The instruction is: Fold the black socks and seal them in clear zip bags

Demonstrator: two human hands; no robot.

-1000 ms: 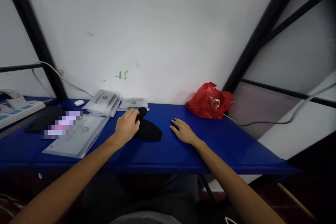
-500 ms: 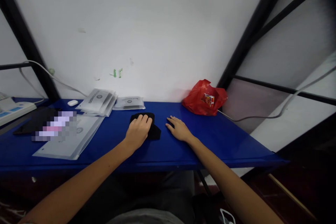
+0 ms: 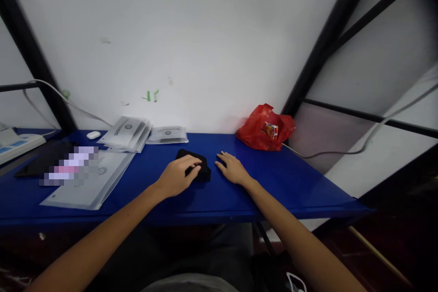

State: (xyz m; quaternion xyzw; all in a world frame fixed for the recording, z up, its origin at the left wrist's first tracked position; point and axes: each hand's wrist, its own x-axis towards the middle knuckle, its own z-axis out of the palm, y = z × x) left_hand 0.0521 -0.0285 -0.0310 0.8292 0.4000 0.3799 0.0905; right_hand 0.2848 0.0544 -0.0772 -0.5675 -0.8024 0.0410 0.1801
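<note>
A small black bundle that looks like folded cloth (image 3: 203, 171) lies on the blue tabletop (image 3: 219, 205) in front of me. My left hand (image 3: 179, 174) rests over its left side with curled fingers, thumb and fingertips on the black material. The hand covers part of the bundle, so its full shape is hidden. To the right, my right hand (image 3: 232, 168) lies flat on the table, fingers spread and nothing under them that I can see. A short gap separates it from the bundle.
Frosted zip pouches (image 3: 125, 133) are stacked at the back left, with another pouch (image 3: 167, 134) beside them and a larger one (image 3: 91, 191) nearer me. A white case (image 3: 93, 135), a dark tablet-like device (image 3: 44, 157) and a power strip (image 3: 20, 146) sit left. A red plastic bag (image 3: 255, 130) stands back right.
My left hand has turned and its thumb now shows on the near side of the black bundle. The bundle has shifted slightly and looks more compact. My right hand stays put.
</note>
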